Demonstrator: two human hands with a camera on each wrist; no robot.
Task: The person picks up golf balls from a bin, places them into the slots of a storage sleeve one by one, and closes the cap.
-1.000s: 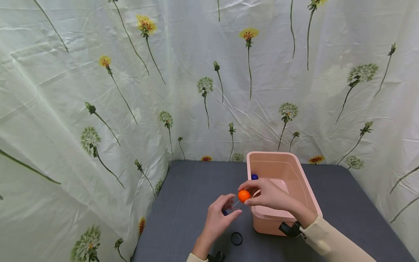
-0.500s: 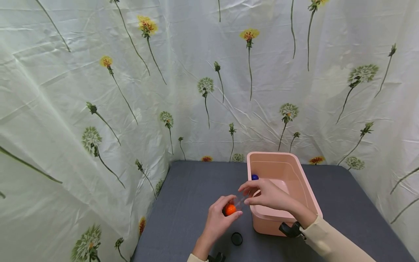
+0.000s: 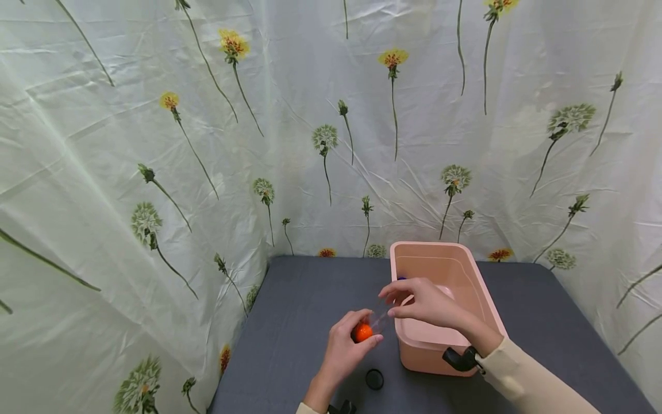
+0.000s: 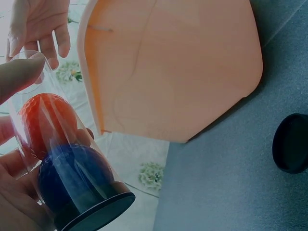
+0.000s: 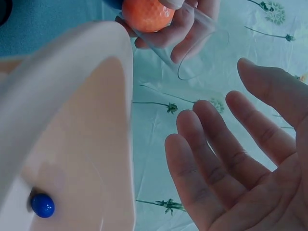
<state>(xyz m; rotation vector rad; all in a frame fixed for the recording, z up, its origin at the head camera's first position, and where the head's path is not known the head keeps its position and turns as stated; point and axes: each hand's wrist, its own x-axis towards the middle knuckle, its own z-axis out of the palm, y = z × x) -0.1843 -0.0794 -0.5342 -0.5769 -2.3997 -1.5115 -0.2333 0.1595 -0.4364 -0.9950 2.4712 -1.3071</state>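
My left hand (image 3: 345, 344) grips a clear plastic tube (image 4: 103, 161) with a black base, tilted with its open end toward my right hand. Inside the tube an orange golf ball (image 4: 47, 120) rests against a dark blue ball (image 4: 74, 175) at the bottom. My right hand (image 3: 426, 303) hovers over the near left rim of the pink bin (image 3: 431, 359), fingers spread and holding nothing, a short way from the tube's mouth. In the right wrist view a shiny blue ball (image 5: 43, 205) lies on the bin's floor.
A round black cap (image 3: 374, 379) lies on the dark grey table (image 3: 305, 287), left of the bin and close to my left wrist. Behind the table hangs a white curtain (image 3: 289, 115) printed with dandelions.
The orange golf ball has left my right fingers and dropped into the tube in my left hand. My right hand has since shifted slightly up and right; the left has stayed put.
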